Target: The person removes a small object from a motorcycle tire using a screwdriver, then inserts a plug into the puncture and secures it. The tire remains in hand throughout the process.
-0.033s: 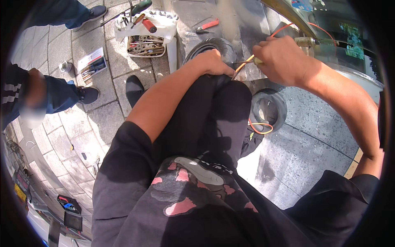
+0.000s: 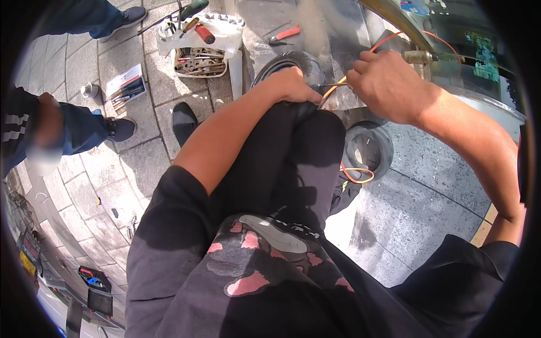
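Note:
A small black tyre [image 2: 311,66] stands against my knees, its far rim curving up beyond my left hand. My left hand [image 2: 293,87] is closed over the tyre's near side, thumb pointing right. To its right, my right hand [image 2: 386,84] is wrapped round a screwdriver-like tool [image 2: 337,85]. Only the tool's thin metal shaft shows, pointing left to the tyre's edge; its handle is hidden in the fist. Whether the tip enters the tyre, I cannot tell. An orange-yellow hose [image 2: 333,90] passes behind the shaft, close to my left thumb.
A white tool caddy [image 2: 230,48] full of tools stands ahead to the left. Beyond the tyre lies a red-handled tool [image 2: 288,32]. A round dark tub [image 2: 384,147] sits beside my right knee. Another person's leg [image 2: 84,132] is at the left, near a box of tools [image 2: 125,87].
My right hand has shifted very slightly and now covers the tool's pale handle end. My left hand and the tyre have stayed in place.

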`<state>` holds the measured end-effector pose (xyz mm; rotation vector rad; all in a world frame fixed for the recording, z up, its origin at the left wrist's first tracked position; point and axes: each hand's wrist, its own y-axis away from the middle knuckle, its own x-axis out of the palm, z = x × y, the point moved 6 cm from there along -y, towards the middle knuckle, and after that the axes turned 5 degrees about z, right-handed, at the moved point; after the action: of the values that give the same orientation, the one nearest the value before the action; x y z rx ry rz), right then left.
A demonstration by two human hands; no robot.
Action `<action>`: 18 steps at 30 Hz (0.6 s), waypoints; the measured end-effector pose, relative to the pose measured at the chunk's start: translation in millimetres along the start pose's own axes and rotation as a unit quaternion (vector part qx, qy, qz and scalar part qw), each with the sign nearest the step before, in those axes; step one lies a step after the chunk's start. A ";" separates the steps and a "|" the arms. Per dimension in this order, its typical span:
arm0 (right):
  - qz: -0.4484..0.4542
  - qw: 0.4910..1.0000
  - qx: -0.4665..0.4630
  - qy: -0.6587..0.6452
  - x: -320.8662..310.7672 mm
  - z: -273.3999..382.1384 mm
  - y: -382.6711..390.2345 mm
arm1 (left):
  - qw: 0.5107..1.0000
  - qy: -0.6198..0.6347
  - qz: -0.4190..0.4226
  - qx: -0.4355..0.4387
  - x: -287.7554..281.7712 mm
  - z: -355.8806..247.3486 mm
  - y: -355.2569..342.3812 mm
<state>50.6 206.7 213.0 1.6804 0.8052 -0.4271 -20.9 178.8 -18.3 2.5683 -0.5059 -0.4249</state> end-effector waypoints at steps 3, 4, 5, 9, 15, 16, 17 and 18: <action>0.022 0.970 -0.145 0.193 -3.5 24.9 5.4 | 0.999 -0.009 -0.036 0.018 -2.2 2.3 3.9; 0.026 0.973 -0.141 0.183 -4.8 24.8 4.9 | 0.999 -0.021 -0.022 0.015 -0.5 -0.2 5.2; 0.030 0.975 -0.138 0.173 -6.4 23.5 4.0 | 0.999 -0.033 -0.007 0.013 0.8 -3.1 5.9; 0.083 0.996 0.006 -0.041 10.7 0.7 -0.4 | 0.998 -0.047 0.027 0.021 4.4 -11.5 4.3; 0.258 0.705 0.424 -0.506 33.1 -35.1 -4.0 | 0.995 -0.086 0.045 0.014 5.7 -7.7 0.5; 0.272 0.685 0.427 -0.523 34.9 -40.8 -4.2 | 0.996 -0.084 0.039 0.017 4.9 -10.0 -1.4; 0.284 0.660 0.435 -0.543 38.5 -44.0 0.4 | 0.995 -0.087 0.037 0.025 7.2 -13.8 -3.7; 0.294 0.634 0.442 -0.562 40.6 -43.1 7.3 | 0.995 -0.089 0.035 0.032 11.4 -16.7 -6.7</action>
<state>78.2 258.5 203.0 1.8871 -1.0591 -1.3340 -2.7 186.1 -10.0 2.5768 -0.6811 -0.6265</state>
